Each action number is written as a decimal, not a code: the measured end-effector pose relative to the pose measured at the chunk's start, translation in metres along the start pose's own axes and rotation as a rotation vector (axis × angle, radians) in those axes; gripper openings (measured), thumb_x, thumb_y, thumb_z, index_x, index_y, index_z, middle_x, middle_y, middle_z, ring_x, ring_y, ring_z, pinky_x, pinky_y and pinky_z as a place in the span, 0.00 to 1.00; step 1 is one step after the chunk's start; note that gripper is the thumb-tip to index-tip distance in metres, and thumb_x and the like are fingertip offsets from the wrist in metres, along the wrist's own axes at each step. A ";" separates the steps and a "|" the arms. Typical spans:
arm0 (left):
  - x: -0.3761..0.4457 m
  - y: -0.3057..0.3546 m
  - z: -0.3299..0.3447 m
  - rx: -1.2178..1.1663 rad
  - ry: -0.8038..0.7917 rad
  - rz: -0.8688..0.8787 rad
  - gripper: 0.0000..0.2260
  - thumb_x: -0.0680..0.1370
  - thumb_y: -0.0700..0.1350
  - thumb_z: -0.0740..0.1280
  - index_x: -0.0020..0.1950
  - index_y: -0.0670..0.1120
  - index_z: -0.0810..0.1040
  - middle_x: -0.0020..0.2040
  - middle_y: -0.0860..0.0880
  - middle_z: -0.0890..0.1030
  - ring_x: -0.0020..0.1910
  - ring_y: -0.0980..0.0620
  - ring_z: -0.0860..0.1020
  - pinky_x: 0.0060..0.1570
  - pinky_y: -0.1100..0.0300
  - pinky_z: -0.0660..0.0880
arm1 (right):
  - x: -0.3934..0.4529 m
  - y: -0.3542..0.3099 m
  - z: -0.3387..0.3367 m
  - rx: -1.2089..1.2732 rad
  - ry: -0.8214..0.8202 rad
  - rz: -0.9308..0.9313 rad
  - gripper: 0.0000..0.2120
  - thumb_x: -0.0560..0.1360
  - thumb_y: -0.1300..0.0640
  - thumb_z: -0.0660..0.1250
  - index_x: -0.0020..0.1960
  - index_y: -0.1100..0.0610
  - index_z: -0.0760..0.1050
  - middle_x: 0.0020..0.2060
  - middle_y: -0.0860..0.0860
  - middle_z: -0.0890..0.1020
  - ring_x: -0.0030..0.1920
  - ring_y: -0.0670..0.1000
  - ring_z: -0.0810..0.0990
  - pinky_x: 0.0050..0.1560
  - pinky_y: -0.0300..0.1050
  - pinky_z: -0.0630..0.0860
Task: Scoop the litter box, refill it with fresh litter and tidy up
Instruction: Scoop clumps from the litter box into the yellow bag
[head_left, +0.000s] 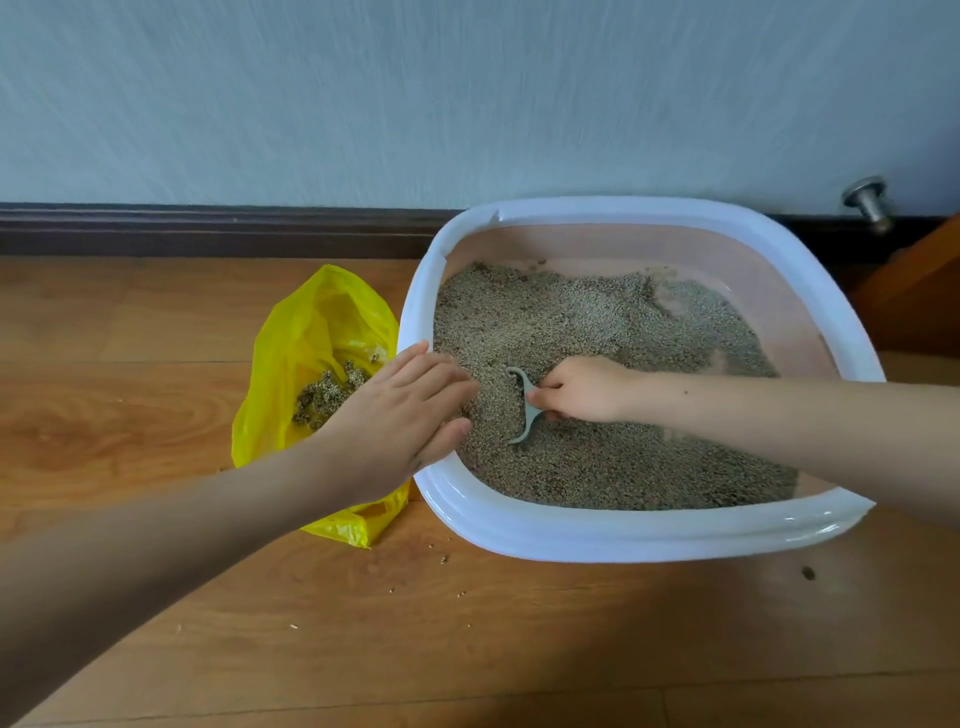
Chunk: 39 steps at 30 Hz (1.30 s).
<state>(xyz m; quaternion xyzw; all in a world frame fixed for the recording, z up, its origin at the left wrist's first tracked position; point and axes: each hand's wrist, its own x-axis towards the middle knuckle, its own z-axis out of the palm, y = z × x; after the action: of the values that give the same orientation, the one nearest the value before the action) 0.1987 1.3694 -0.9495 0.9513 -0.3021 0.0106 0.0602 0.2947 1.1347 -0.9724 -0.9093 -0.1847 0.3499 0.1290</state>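
A litter box (597, 535) with a white rim and pinkish inside walls stands on the wooden floor against the wall. Grey-brown litter (597, 322) covers its bottom. My right hand (584, 388) grips the handle of a grey-green scoop (523, 410), whose blade is dug into the litter near the box's left side. My left hand (400, 415) lies flat with straight fingers over the left rim, fingertips reaching above the litter. A yellow plastic bag (301, 343) lies open on the floor left of the box, with clumps of scooped litter (327, 392) inside.
A dark baseboard (208, 228) runs along the pale wall behind. A metal door stop (868, 200) sticks out of the wall at the right, above a brown wooden edge (914, 306). Stray litter grains (444, 559) dot the floor before the box.
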 end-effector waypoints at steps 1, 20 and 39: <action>0.000 0.001 0.000 0.004 -0.006 -0.007 0.24 0.83 0.55 0.47 0.68 0.45 0.73 0.63 0.48 0.75 0.68 0.49 0.69 0.74 0.53 0.51 | -0.005 0.003 0.005 0.023 0.032 -0.004 0.21 0.80 0.41 0.57 0.37 0.53 0.77 0.27 0.48 0.72 0.28 0.50 0.70 0.33 0.42 0.67; -0.001 0.003 0.002 0.089 -0.051 -0.050 0.27 0.83 0.55 0.45 0.76 0.42 0.60 0.75 0.45 0.63 0.75 0.49 0.59 0.75 0.53 0.48 | -0.075 0.033 -0.016 0.234 0.097 0.003 0.21 0.79 0.42 0.59 0.38 0.55 0.80 0.26 0.45 0.75 0.25 0.42 0.71 0.37 0.40 0.68; -0.002 0.002 0.004 0.104 -0.069 -0.073 0.28 0.83 0.57 0.40 0.76 0.43 0.61 0.74 0.45 0.65 0.75 0.49 0.60 0.74 0.55 0.46 | -0.092 0.026 -0.032 0.217 0.169 0.045 0.20 0.79 0.44 0.61 0.35 0.54 0.79 0.28 0.46 0.77 0.30 0.48 0.73 0.38 0.42 0.68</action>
<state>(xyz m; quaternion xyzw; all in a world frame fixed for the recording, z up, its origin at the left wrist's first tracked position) 0.1960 1.3681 -0.9531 0.9633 -0.2682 -0.0089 0.0007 0.2595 1.0685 -0.9043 -0.9201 -0.1140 0.2929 0.2338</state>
